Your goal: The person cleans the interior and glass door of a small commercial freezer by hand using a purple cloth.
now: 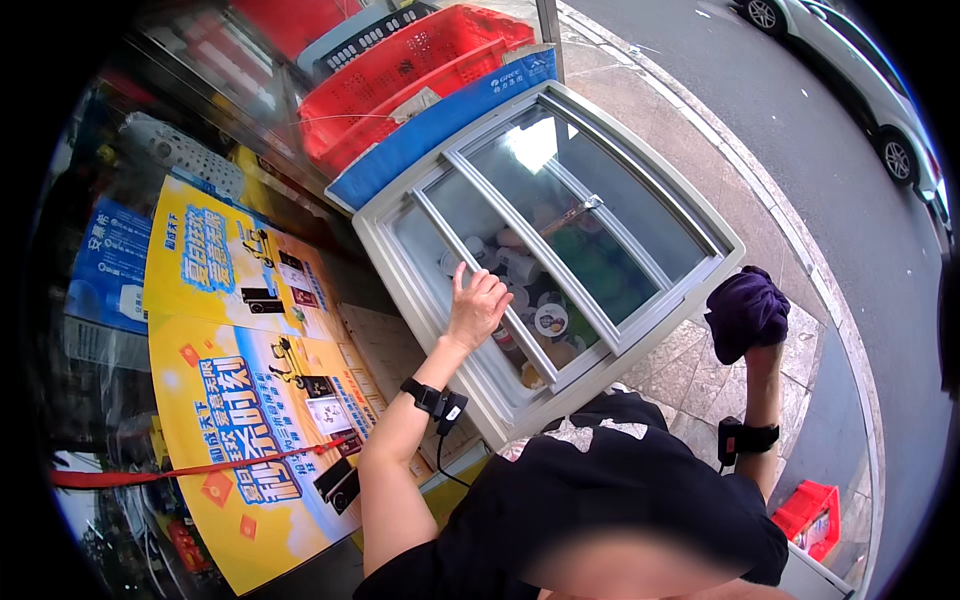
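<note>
Before me stands a chest freezer (pixel 480 422) with a pale rim and sliding glass lids. My left hand (pixel 478 306) lies on the aluminium frame bar (pixel 534 352) of the left glass lid, fingers curled over it. Under the glass are several tubs and packages, among them a round white-rimmed tub (pixel 551 319); reflections blur the others. Off the freezer's right side, my right hand (pixel 763 357) holds a bunched dark purple cloth (pixel 748 311), which hides most of its fingers. A piece of tape (pixel 568 216) crosses the right part of the glass.
Red plastic baskets (pixel 420 60) and a blue printed board (pixel 450 135) border the freezer's far side. Yellow posters (pixel 247 420) stand at left, with a red strap (pixel 187 471) across them. At right are paving, another red basket (pixel 808 517), the kerb and a parked car (pixel 840 67).
</note>
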Available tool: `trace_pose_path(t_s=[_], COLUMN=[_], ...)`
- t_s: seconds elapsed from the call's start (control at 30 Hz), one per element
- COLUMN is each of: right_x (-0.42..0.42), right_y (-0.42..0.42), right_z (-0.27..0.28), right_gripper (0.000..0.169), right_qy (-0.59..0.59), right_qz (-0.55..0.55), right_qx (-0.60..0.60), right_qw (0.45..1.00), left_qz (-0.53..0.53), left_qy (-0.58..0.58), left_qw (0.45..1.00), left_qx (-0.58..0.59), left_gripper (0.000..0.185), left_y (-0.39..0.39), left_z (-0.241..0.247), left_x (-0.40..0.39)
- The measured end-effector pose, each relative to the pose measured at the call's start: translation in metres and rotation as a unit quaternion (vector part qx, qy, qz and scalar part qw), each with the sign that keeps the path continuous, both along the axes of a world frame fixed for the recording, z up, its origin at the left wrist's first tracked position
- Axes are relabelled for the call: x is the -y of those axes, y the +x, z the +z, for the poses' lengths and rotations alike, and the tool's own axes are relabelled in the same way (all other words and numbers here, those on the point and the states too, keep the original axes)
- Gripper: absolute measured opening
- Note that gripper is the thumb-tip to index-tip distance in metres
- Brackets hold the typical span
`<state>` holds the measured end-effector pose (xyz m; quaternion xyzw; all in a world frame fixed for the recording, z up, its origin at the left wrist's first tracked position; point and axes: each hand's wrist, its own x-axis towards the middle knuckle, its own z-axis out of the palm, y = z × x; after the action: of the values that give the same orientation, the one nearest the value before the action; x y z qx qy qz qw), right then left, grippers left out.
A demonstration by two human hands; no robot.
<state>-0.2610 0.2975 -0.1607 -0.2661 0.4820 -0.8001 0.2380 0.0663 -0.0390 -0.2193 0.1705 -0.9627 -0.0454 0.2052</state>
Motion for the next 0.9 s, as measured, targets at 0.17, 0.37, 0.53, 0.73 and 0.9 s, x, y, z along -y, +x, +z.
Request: trace_pose_path(t_s=[0.17,0.37,0.53,0.73,0.9], right_x=[0.017,0.105,0.181,0.189,0.175], right_y=[0.008,0.034,0.058,-0.055,-0.153], right_z=[0.005,0.012,-0.028,0.004,-0.037], right_gripper=[0.037,0.024,0.032,0.014,0.018], right_qy=[0.054,0.317,0.156,0.29,0.447], right_qz=[0.074,0.134,0.058,-0.098,-0.115], right_qx=[0.046,-0.288,-0.591,-0.646,-0.556], right_qw=[0.995,0.894,0.789,0.699,0.691], left_qz=[0.029,0.096,0.139,0.243,0.255], left_qy=[0.002,0.036,0.034,0.111,0.64], left_qw=[1.0,0.994,0.989,0.964,0.723], left_qx=[0.01,-0.038,-0.045,0.01,-0.043], left_gripper=[0.012,0.01,0.008,0.015,0.041], left_y=[-0.001,-0.021,-0.02,-0.058,-0.095], left_z=[-0.004,-0.004,-0.017,-0.003,0.015], left_x=[-0.002,-0.002,0.001,-0.009,-0.017])
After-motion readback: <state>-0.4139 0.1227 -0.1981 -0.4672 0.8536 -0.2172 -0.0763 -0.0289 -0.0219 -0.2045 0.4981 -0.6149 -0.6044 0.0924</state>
